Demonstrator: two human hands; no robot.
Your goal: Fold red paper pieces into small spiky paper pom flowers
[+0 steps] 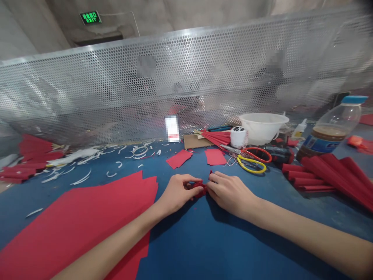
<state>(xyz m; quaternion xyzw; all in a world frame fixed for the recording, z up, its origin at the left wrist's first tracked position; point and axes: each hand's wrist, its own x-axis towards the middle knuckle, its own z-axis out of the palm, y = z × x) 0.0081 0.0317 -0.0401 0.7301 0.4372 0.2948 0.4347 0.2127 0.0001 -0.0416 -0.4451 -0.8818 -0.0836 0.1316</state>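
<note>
Low over the blue table, my left hand (180,189) pinches a small dark red piece (199,188), which looks like folded or crumpled paper. Meeting it from the other side, my right hand (229,191) has its fingers closed on the same piece's right end, and a dark red tip shows above its index finger. The fingers cover much of the piece, so its full shape is hidden. Large red paper sheets (96,206) lie in a stack under and beside my left forearm. Beyond my hands are two small batches of red paper cards (178,158).
Scissors (247,159) with red and yellow handles lie beyond my right hand, near a white thread spool (238,137) and a white bowl (262,126). A bottle (329,130) and pleated red paper (329,175) stand right. White paper scraps (83,178) litter the left; a perforated metal screen (116,85) rises behind.
</note>
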